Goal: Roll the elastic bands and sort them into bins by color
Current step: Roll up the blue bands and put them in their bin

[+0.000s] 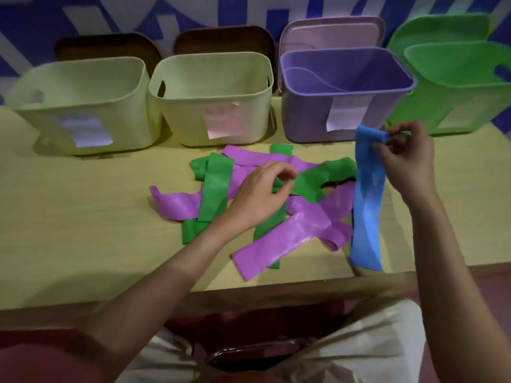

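— Four bins stand at the back of the tabletop (83, 217): two cream bins (83, 87), a purple bin (345, 73) and a green bin (456, 78). Any blue one?

— None I can make out, so the blue band (369, 203) could land in the wrong bin.

— Where is it?

— Hanging from the right hand (406, 158), whose fingers pinch its rolled top end. One hand alone may let the roll spring loose.

— And the left hand (262, 189)?

— Fingers loosely curled over the green and purple pile (249, 194); whether they pinch a band, I cannot tell. It could drag bands off the edge.
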The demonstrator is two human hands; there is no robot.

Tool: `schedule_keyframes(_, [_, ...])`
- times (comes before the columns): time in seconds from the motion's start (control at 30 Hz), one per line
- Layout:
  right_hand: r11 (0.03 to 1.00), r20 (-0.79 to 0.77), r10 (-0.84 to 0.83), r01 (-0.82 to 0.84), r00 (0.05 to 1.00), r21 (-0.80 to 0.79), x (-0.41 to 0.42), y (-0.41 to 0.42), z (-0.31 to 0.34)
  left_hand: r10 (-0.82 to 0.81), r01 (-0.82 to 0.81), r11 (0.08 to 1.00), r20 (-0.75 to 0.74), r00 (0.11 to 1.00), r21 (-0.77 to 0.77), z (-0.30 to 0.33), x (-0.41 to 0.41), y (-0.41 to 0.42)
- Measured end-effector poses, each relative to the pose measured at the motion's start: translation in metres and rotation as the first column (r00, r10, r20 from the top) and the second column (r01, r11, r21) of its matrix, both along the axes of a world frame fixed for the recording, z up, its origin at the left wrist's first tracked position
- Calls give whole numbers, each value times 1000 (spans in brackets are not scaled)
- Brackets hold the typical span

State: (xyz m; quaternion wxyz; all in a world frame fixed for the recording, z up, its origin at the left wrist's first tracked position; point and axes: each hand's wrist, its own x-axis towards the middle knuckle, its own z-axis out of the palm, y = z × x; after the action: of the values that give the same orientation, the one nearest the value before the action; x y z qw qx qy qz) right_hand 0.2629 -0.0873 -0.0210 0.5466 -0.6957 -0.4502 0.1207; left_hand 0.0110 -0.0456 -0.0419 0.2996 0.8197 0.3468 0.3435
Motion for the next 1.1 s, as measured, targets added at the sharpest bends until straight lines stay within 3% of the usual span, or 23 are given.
schedule_keyframes(0.1, [979,18,147,-149,989,140,-31,-35,27,2,3,999,127,992,-36,12,-5,-12])
schedule_keyframes(0.23, [907,-3,393,-387,920,165,-67,-73,37,17,60,978,361,932,-201,29,-10,-37])
schedule_keyframes(0.33, [860,3,494,-489,870,148,-84,-87,37,11,148,938,455,891,-313,40,-13,-51])
schedule_keyframes(0.67, [872,45,484,-486,874,56,-111,-99,23,43,166,894,447,893,-417,40,-29,-79])
schedule_keyframes(0.87, [879,21,470,-470,882,76,-117,-101,20,-28,199,883,374,927,-426,40,-43,-82])
schedule_keyframes(1.0, [879,-20,469,-464,883,108,-125,-103,20,-84,177,878,222,972,-444,31,-46,-83])
schedule_keyframes(1.1, [886,5,458,-457,889,80,-125,-102,17,-81,184,882,243,967,-435,29,-48,-86])
